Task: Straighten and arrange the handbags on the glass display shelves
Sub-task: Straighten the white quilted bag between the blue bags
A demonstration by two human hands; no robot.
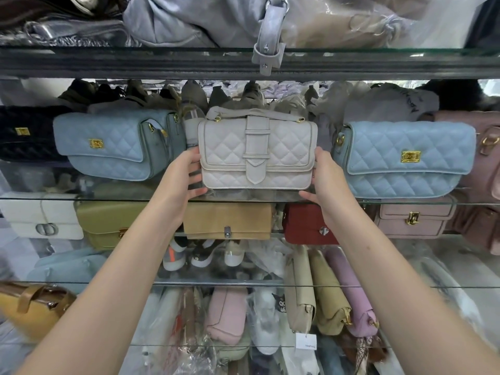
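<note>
- The middle glass shelf (135,195) carries a row of quilted bags: a black quilted bag (25,133) at the far left, a pale blue quilted flap bag with a gold clasp (116,146), a cream quilted leather handbag with a strap-and-buckle front (257,152) in the centre, a second light blue quilted flap bag with a gold clasp (408,159) to the right, and a dusty pink bag (484,147) at the far right edge.
- The cream handbag stands upright at the front edge of this shelf, between the two blue bags and apart from both.
- The top glass shelf (162,51) holds a grey-lilac soft bag (194,20) whose buckled strap (269,41) hangs over the edge.
- The shelf below the middle one holds a white flap bag (40,217), an olive-yellow bag (105,223), a tan suede bag with a silver lock (228,220), a red bag with a round silver clasp (305,224) and a pink bag with a gold clasp (414,219).
- Lower shelves hold more bags, some wrapped in clear plastic, with a white paper tag (305,341) hanging among them.
- The left hand (189,171) cups the left end of the cream handbag, fingers curled against its side and lower corner.
- The right hand (323,174) grips the right end the same way, fingers wrapped behind the edge, thumb low near the shelf.
</note>
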